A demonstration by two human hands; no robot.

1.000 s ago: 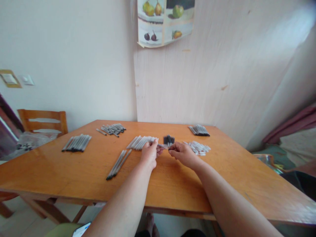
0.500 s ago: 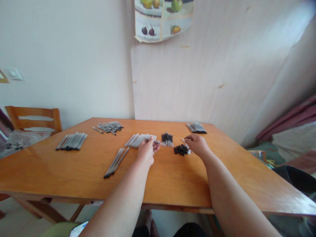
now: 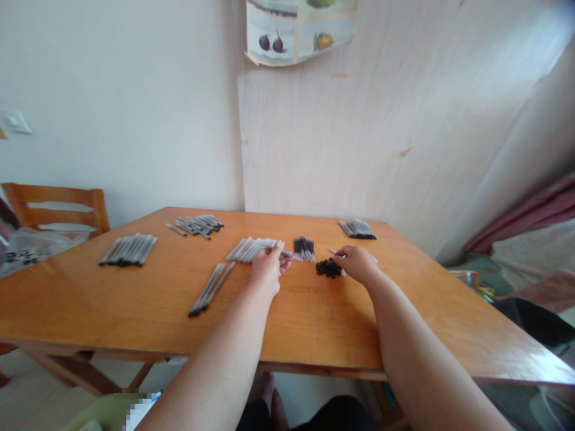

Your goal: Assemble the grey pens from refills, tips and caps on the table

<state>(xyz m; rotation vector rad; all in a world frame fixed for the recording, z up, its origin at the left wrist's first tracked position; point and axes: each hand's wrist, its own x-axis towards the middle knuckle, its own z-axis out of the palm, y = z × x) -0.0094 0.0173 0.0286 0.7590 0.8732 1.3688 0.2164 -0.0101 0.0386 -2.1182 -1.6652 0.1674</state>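
Observation:
My left hand is closed around a slim translucent pen, its pinkish tip pointing right. Behind that hand lies a row of clear-white pen barrels. My right hand pinches at the right edge of a heap of small black pen plugs; whatever sits between those fingertips is too small to make out. White slender pieces poke out around the right hand, partly covered by it. Between the hands, farther back, a bundle of dark refills with pinkish ends rests on the table.
On the wooden table, black-ended pens lie at front left. More groups sit at left, back left and back right. A wooden chair and plastic bag are beyond the left edge.
My right hand has lowered slightly from above the black plugs to the heap's edge. My left hand keeps the pen in nearly the same place. The view has tilted down a little.

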